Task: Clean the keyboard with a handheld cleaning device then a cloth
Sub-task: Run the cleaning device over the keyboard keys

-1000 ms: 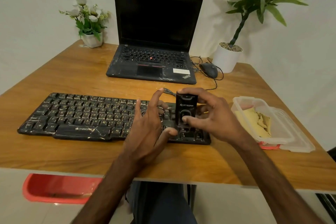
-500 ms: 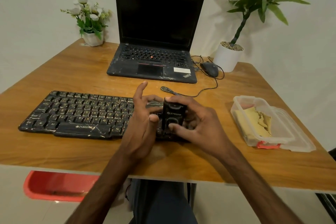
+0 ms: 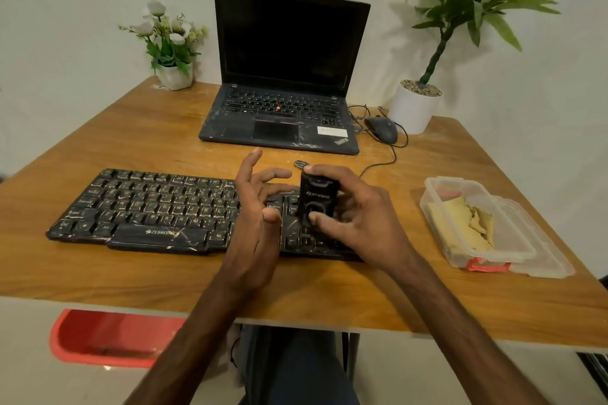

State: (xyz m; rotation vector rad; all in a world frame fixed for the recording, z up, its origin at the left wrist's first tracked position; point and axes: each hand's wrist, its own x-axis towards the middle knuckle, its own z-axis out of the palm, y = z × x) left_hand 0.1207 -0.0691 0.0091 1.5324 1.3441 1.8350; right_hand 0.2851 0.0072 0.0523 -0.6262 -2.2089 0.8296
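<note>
A dusty black keyboard [image 3: 151, 207] lies across the wooden table [image 3: 131, 138] in front of me. Above its right part my right hand [image 3: 362, 220] grips a small black handheld cleaning device [image 3: 317, 197], thumb on its front and fingers wrapped behind. My left hand [image 3: 256, 217] hovers just left of the device with fingers spread and relaxed, holding nothing. A yellow cloth [image 3: 467, 223] lies in a clear plastic box [image 3: 441, 184] at the right of the table.
An open black laptop [image 3: 283, 102] stands behind the keyboard, with a wired mouse [image 3: 381, 128] to its right. A white flower pot [image 3: 174, 76] sits at the back left, a potted plant [image 3: 414, 105] at the back right. A red stool [image 3: 108, 339] is under the table's front edge.
My left hand has let go of the device and drawn slightly left, its fingers spreading. My right hand keeps the device above the keyboard's right part.
</note>
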